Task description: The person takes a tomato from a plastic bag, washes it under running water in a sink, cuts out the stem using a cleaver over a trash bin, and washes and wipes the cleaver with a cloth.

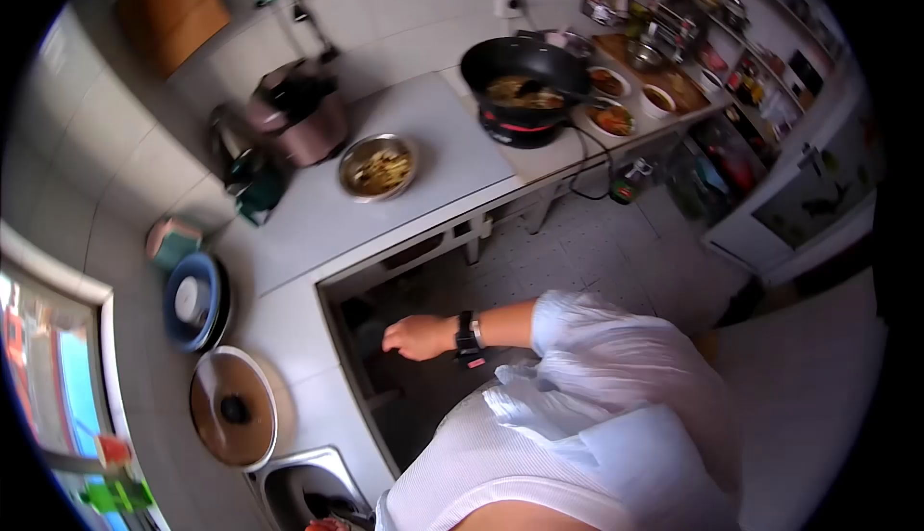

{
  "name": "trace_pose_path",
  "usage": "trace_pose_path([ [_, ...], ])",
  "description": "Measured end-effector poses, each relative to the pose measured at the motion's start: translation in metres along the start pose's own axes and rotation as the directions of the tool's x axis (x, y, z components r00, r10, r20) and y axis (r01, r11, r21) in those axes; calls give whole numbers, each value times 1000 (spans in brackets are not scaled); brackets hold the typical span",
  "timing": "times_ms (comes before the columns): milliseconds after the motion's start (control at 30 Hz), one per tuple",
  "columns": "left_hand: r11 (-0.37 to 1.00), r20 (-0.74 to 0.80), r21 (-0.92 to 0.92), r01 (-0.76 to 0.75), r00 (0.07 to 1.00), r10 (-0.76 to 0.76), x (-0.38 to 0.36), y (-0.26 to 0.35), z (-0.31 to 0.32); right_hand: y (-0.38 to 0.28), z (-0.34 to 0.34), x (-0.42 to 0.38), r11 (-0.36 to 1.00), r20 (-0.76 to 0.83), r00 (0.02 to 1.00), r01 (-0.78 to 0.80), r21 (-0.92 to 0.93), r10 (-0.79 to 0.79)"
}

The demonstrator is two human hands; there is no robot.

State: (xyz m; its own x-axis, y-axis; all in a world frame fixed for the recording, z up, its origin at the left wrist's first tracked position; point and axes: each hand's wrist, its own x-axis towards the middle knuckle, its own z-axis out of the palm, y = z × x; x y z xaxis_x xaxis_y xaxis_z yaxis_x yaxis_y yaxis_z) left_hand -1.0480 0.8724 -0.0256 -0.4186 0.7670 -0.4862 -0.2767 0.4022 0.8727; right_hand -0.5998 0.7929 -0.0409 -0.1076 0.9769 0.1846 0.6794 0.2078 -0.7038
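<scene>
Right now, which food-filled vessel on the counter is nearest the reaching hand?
The steel bowl of food, alone mid-counter, lies nearest the hand. The black wok and the small dishes beside it sit farther along.

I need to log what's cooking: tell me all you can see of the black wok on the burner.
The black wok is round, deep and dark, metal by its look. It sits upright on a black and red burner at the far end of the grey counter. Brownish food fills its bottom, with a dark utensil resting in it. No hand touches it.

Head view, steeply down, perhaps tilted.
</scene>
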Motion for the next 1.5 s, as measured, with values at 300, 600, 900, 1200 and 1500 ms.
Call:
trace_pose_path([
  [300,971,226,81,-223,953,200,-140,-52,197,121,-157,-337,763,-316,720,-646,23,619],
  [600,959,357,102,-265,909,214,-227,-112,321,170,-231,-477,614,-471,503,-781,111,725],
  [900,978,439,155,-138,897,57,-316,-213,457,234,-369,-584,553,-551,391,-818,159,737],
  [1200,985,503,170,-21,862,-68,-446,-307,561,379,-527,-766,408,-689,158,-887,215,708],
  [1500,991,404,125,44,910,-91,-629,-439,612,617,-818,-878,238,-768,167,-971,-20,618],
])
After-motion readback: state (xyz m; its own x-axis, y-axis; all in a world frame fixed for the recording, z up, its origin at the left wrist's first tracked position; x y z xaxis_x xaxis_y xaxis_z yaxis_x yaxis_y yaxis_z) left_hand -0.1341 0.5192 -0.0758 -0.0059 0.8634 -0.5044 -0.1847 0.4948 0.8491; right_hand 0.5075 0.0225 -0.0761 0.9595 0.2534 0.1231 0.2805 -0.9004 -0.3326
